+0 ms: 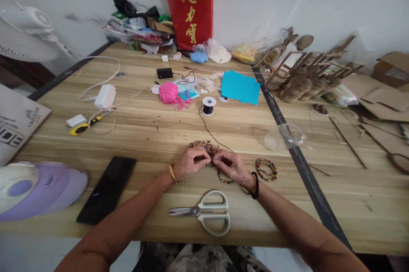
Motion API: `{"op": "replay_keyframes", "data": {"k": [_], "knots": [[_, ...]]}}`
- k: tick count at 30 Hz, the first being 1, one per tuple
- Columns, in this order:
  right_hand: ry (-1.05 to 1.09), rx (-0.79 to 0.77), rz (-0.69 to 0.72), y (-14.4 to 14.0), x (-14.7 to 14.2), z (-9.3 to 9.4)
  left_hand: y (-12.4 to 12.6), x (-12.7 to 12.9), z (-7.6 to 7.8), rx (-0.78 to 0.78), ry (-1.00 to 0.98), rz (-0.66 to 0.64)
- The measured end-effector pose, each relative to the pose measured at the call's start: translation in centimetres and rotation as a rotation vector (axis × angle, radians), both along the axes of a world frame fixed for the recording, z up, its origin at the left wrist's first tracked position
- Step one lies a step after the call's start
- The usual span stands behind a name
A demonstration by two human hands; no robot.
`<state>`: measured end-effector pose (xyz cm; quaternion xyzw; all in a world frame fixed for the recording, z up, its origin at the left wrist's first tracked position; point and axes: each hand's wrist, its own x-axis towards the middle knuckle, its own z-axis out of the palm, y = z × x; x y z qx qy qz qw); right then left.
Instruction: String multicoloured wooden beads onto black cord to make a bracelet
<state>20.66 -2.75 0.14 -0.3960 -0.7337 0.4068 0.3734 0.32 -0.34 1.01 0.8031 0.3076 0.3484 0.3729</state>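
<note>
Bead pile: small multicoloured beads heaped on the wooden table, just beyond my knuckles, placed, I judge, so either hand can pick from it without reaching.
Beaded strand: a short run of strung beads curves out below my right hand, lying slack on the table top.
Black thread: it leads from the small spool farther back down to my fingers, loose, with the spool standing upright well clear of the pile.
Left hand: fingers curled and drawn together at the near edge of the pile, tips pressed as if pinching something tiny; what lies between them I cannot tell.
Right hand: fingers likewise bunched, tips meeting those of the left hand; the pinch looks tight, and the thread seems to end there.
Why so close: both hands rest on the table, wrists down, which I read as steadying fine work.
Finished bracelet: a closed ring of beads lying flat just right of my right wrist.
Scissors: white-handled, closed, flat near the table's front edge.
Black phone: face down or dark, to my left.
Pink yarn ball: well back, beside teal paper sheets.
Clear plastic cup: tipped on its side, to the right.
</note>
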Motion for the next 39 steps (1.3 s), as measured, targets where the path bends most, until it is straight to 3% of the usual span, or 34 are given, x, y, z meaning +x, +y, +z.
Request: {"op": "replay_keyframes", "data": {"k": [16, 39], "knots": [[0.048, -0.067, -0.003, 0.05, -0.01, -0.40, 0.10, -0.04, -0.44, -0.008, -0.010, 0.008], [0.017, -0.030, -0.011, 0.15, -0.08, -0.25, 0.19, 0.01, -0.51, 0.010, -0.011, 0.022]]}}
